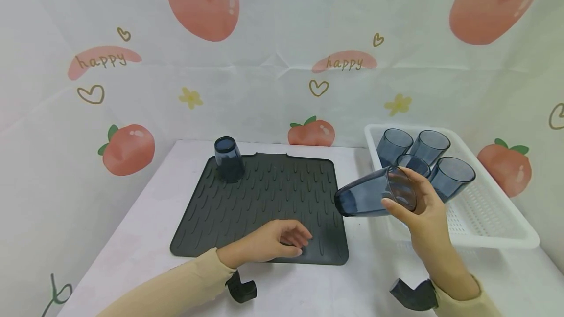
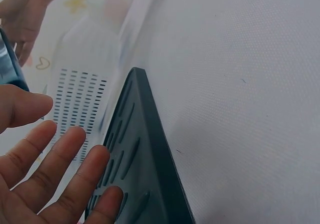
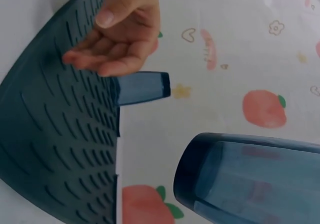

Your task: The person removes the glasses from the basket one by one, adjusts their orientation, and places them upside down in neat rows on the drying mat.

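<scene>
A blue-tinted drinking glass [image 1: 367, 193] lies tilted on its side in the air, gripped near its rim by my right hand [image 1: 425, 209]. Its thick base points left, toward the dark drying mat [image 1: 282, 199]. In the right wrist view the same glass [image 3: 250, 179] fills the lower right. My left hand [image 1: 282, 241] hovers over the mat's front part, fingers loosely bent around nothing. The left wrist view shows those fingers [image 2: 72, 199] spread and relaxed. Upside down at the mat's back left corner stands another blue glass [image 1: 229, 160].
To the right, a white perforated plastic basket [image 1: 506, 209] holds several blue glasses [image 1: 429, 147] leaning at its left end. A white cloth covers the table [image 1: 145, 219]. Behind hangs a backdrop [image 1: 264, 97] printed with fruit, hearts and flowers.
</scene>
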### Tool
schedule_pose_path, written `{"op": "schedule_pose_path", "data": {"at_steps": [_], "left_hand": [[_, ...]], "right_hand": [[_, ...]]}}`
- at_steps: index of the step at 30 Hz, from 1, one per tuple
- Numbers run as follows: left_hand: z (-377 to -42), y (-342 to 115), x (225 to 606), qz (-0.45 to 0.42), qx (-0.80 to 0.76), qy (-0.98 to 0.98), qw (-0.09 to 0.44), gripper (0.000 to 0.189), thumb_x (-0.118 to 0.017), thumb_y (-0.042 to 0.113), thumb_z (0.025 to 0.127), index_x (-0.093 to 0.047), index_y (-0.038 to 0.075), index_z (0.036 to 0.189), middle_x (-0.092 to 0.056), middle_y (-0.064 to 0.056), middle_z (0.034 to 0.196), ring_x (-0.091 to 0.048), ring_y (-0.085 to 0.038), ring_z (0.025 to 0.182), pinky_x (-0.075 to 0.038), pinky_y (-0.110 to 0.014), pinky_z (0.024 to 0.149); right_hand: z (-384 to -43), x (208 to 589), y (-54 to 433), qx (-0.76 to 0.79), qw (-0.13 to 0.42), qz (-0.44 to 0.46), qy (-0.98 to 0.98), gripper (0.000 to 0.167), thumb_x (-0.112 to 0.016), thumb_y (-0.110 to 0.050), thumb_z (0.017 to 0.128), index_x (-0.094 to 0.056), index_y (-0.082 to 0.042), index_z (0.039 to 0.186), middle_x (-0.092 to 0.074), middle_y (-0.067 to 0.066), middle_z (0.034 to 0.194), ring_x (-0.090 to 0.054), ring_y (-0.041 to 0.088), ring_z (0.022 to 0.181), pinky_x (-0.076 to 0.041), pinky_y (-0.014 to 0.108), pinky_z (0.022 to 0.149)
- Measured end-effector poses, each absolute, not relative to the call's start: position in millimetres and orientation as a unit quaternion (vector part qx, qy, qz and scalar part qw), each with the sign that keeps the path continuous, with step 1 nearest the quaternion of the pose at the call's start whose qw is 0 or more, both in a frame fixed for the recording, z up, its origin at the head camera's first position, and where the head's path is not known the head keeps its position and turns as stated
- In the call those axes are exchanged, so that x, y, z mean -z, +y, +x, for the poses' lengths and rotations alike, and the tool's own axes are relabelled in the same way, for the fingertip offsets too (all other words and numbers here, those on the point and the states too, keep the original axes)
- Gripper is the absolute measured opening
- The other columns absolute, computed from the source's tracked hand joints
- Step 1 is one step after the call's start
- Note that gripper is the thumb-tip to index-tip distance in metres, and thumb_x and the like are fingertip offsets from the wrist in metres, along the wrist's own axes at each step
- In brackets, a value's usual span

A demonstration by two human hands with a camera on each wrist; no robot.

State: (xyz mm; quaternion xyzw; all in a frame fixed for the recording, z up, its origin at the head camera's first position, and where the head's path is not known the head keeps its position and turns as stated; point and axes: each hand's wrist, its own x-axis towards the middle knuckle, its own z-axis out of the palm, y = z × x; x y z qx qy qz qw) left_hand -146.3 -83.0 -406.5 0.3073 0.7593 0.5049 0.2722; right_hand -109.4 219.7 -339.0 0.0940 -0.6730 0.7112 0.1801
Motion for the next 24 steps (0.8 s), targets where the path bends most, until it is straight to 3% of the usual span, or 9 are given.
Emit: {"op": "schedule_pose_path", "data": {"at_steps": [5, 14, 20, 24], "left_hand": [[-148.2, -83.6, 409.7, 0.312, -0.504, 0.759, 0.269, 0.029, -0.065, 0.006, 0.091, -0.062, 0.006, 0.12, -0.068, -0.01, 0.114, -0.065, -0.014, 0.102, -0.051, -0.021, 0.09], [-150.8, -84.4, 411.2, 0.318, -0.505, 0.757, 0.265, 0.029, -0.066, 0.008, 0.091, -0.062, 0.004, 0.12, -0.067, -0.014, 0.113, -0.065, -0.018, 0.103, -0.051, -0.021, 0.089], [-151.0, -84.4, 410.7, 0.306, -0.506, 0.76, 0.267, 0.029, -0.066, 0.008, 0.091, -0.062, 0.005, 0.12, -0.067, -0.011, 0.113, -0.065, -0.02, 0.104, -0.05, -0.02, 0.089], [-152.2, -84.1, 411.8, 0.296, -0.509, 0.763, 0.267, 0.034, -0.067, 0.009, 0.091, -0.059, 0.007, 0.124, -0.067, -0.008, 0.113, -0.064, -0.015, 0.103, -0.05, -0.02, 0.088]], "right_hand": [[-108.6, 343.6, 213.5, -0.699, 0.163, 0.079, -0.692, 0.067, -0.065, 0.019, 0.08, -0.048, -0.012, 0.137, -0.059, -0.006, 0.123, -0.06, 0.006, 0.1, -0.053, 0.013, 0.078], [-105.5, 352.5, 201.6, -0.707, 0.12, 0.118, -0.687, 0.067, -0.065, 0.021, 0.077, -0.047, -0.008, 0.134, -0.058, -0.004, 0.125, -0.061, 0.007, 0.105, -0.053, 0.016, 0.082], [-103.1, 356.9, 195.8, -0.701, 0.108, 0.125, -0.694, 0.067, -0.067, 0.02, 0.077, -0.045, -0.005, 0.135, -0.058, -0.004, 0.124, -0.061, 0.007, 0.104, -0.053, 0.017, 0.082], [-101.9, 359.5, 193.8, -0.695, 0.105, 0.125, -0.7, 0.067, -0.067, 0.019, 0.077, -0.045, -0.005, 0.136, -0.058, -0.004, 0.124, -0.061, 0.008, 0.104, -0.054, 0.017, 0.081]]}}
